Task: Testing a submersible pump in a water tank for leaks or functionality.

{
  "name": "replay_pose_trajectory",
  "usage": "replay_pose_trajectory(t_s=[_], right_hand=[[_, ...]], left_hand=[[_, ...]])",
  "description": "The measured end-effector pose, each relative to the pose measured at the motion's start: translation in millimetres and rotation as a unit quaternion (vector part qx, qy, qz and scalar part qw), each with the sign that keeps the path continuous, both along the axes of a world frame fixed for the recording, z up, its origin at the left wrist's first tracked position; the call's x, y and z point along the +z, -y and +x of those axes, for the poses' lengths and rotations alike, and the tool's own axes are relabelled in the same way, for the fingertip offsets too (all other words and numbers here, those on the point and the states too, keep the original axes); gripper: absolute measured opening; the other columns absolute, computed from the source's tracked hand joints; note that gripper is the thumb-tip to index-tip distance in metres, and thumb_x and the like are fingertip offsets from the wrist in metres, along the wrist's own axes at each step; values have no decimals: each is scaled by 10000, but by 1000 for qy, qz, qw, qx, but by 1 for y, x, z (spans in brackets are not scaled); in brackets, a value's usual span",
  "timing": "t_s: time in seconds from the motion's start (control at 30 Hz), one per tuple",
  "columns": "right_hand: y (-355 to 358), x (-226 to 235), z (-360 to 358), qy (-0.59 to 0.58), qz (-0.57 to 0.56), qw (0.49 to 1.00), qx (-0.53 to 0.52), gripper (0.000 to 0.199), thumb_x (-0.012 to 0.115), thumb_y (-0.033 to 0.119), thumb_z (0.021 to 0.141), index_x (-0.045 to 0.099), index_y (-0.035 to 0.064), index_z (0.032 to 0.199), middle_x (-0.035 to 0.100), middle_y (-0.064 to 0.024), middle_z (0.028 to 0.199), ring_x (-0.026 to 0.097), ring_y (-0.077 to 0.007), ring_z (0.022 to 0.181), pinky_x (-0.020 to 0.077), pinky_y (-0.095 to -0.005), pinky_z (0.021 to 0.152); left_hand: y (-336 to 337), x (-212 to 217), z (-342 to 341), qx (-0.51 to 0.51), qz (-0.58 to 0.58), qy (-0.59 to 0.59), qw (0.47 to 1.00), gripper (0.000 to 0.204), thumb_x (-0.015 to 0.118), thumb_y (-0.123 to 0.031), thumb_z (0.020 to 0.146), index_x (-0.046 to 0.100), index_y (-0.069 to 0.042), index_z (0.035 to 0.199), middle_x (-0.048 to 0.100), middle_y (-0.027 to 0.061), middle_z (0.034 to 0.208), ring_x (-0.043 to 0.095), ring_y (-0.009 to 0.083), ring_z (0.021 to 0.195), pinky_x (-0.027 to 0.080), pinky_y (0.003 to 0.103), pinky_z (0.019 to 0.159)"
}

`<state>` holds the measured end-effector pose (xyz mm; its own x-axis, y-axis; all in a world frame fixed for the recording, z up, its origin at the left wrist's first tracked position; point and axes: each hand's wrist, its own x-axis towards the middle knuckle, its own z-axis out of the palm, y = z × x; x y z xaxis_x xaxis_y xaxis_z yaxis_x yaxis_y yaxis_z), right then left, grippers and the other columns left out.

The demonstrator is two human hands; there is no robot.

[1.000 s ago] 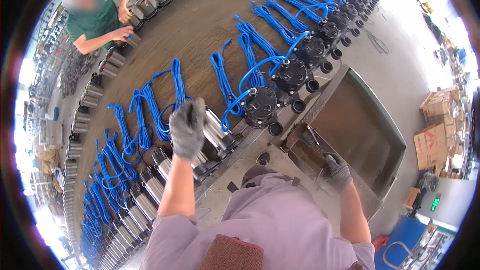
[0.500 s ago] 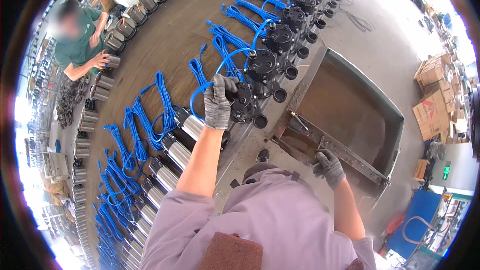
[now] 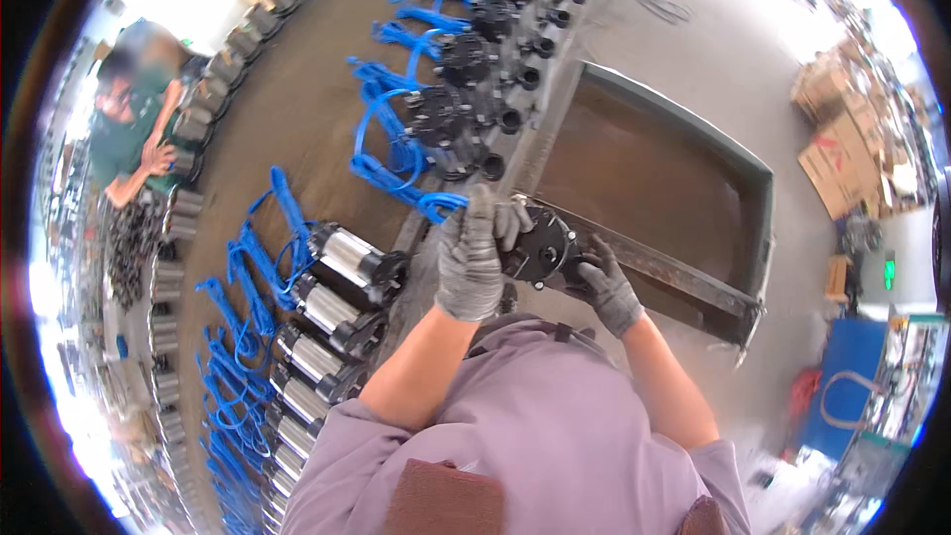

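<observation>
My left hand (image 3: 474, 256), gloved grey, is wrapped shut over the top of the black pump head (image 3: 540, 250), fingers curled across its near side; the blue cable (image 3: 436, 204) trails from under that glove toward the bench. My right hand (image 3: 606, 289), also gloved, closes on the pump head from the lower right, fingertips pressed to its rim, so both hands now carry the one part. Half a second ago the left hand alone gripped this unit in the row on the bench (image 3: 297, 119), while the right hand rested at the edge of the metal tray (image 3: 693, 198). The pump head has since come off the row and sits just in front of my chest, above the tray's near rail; I judge it lifted clear and under two-handed control. Both forearms are bent in tight, elbows low, left wrist turned palm-down, right wrist turned upward. Steel pump bodies (image 3: 342, 258) lie to my left. Another person (image 3: 129, 134) works at the far side.
</observation>
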<state>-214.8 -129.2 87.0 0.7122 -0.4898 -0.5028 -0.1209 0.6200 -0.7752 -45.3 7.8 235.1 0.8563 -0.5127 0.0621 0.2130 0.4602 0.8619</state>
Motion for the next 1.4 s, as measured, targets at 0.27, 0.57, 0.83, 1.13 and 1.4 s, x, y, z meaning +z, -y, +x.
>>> replay_pose_trajectory(t_s=[0.27, 0.57, 0.83, 1.13, 1.4], right_hand=[[60, 46, -111, -243, -394, 883, 83, 288, 620, -13, 853, 722, 30, 1118, 771, -141, 982, 726, -200, 853, 588, -341, 819], [107, 83, -117, -440, -534, 681, 240, 260, 653, 240, 878, 771, 75, 1040, 736, -221, 976, 714, -396, 965, 563, -480, 872], [129, 66, -97, -454, -527, 660, 283, 321, 672, 262, 871, 751, 87, 1129, 747, -206, 1035, 708, -402, 1016, 561, -490, 895], [124, -14, -233, -298, -393, 868, -53, 434, 685, 356, 961, 635, 19, 1230, 726, -248, 1087, 683, -419, 1058, 536, -472, 918], [149, -88, -391, -625, -342, 669, -212, 329, 722, 252, 939, 561, 27, 1116, 699, -196, 901, 704, -377, 794, 584, -471, 699]], left_hand=[[15, -89, -18, -70, 12, -80, 994, 434, 514, -432, 1091, 592, -122, 797, 594, 30, 759, 564, 152, 757, 507, 372, 807], [24, -267, -46, -164, 409, -58, 896, 403, 560, -528, 1042, 715, -163, 1113, 711, 16, 983, 678, 158, 872, 582, 349, 680], [43, -251, -38, -175, 541, -179, 803, 514, 513, -621, 1022, 696, -143, 971, 673, 42, 759, 607, 182, 563, 503, 374, 460], [34, -187, -70, -230, 505, 194, 809, 517, 613, -463, 1018, 635, -4, 1256, 714, 162, 1128, 696, 289, 1017, 542, 391, 909], [55, -194, -98, -187, 491, 325, 786, 695, 880, -308, 822, 521, 25, 1314, 681, 179, 1161, 638, 281, 1054, 491, 382, 989]])
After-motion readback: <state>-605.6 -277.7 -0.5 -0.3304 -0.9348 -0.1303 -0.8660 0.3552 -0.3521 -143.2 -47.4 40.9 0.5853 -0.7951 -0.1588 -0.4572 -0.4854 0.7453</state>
